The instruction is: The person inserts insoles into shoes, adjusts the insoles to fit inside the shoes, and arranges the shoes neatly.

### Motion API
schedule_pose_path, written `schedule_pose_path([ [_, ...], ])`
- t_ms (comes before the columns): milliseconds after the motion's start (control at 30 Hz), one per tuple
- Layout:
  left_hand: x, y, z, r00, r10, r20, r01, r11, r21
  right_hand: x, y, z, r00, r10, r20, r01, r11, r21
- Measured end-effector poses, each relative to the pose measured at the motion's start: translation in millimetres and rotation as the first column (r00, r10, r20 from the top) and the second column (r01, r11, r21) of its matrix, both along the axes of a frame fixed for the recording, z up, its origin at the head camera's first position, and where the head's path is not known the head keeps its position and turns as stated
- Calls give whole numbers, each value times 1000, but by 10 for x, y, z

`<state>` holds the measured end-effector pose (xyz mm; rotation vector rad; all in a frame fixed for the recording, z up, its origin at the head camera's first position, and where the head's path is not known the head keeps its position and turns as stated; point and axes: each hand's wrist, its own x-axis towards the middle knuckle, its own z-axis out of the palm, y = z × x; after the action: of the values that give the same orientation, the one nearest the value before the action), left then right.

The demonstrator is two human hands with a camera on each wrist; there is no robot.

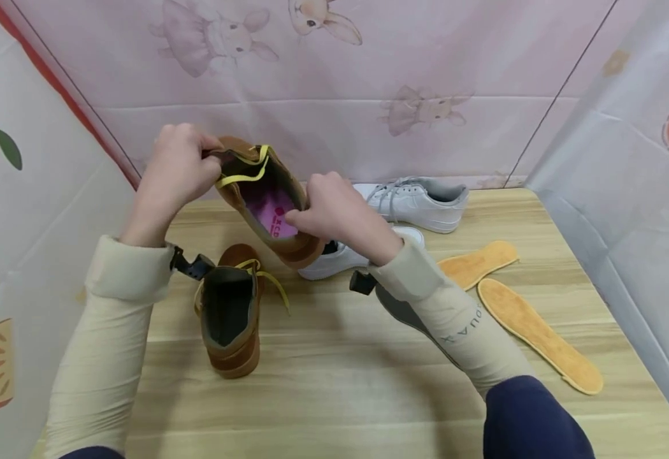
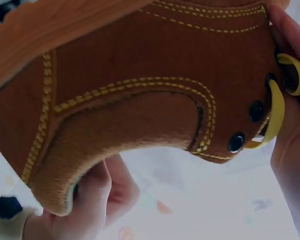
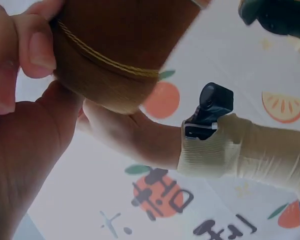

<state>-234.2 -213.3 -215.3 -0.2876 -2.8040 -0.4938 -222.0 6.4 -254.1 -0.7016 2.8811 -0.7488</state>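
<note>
A brown leather shoe (image 1: 302, 250) with yellow laces is held up tilted above the table, its opening toward me. Inside it lies a pink insole (image 1: 270, 207) with red print. My left hand (image 1: 176, 162) grips the shoe's upper at the tongue and lace end. At the heel end my right hand (image 1: 343, 213) holds the collar, its thumb over the opening close above the insole. The left wrist view shows the shoe's stitched side (image 2: 130, 55) and black eyelets. A matching brown shoe (image 1: 229, 312) stands on the table below my left hand, its laces loose.
White sneakers (image 1: 420, 203) stand at the back by the pink curtain (image 1: 323, 70), one partly behind my right hand. Two orange insoles (image 1: 541, 335) lie on the right of the wooden table (image 1: 323, 382). A dark grey insole (image 1: 406, 312) is partly covered by my right forearm.
</note>
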Motion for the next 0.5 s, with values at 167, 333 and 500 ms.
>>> schedule_pose_path([
  [167,306,132,95,995,-82,-51,80,996,-29,155,155,17,998,56,-7,-56,998,10],
  [333,573,307,117,988,-152,-18,151,987,-48,228,295,-47,995,98,11,-98,995,20],
  [500,766,497,26,971,-240,0,240,968,-68,367,431,-169,991,132,29,-132,991,12],
])
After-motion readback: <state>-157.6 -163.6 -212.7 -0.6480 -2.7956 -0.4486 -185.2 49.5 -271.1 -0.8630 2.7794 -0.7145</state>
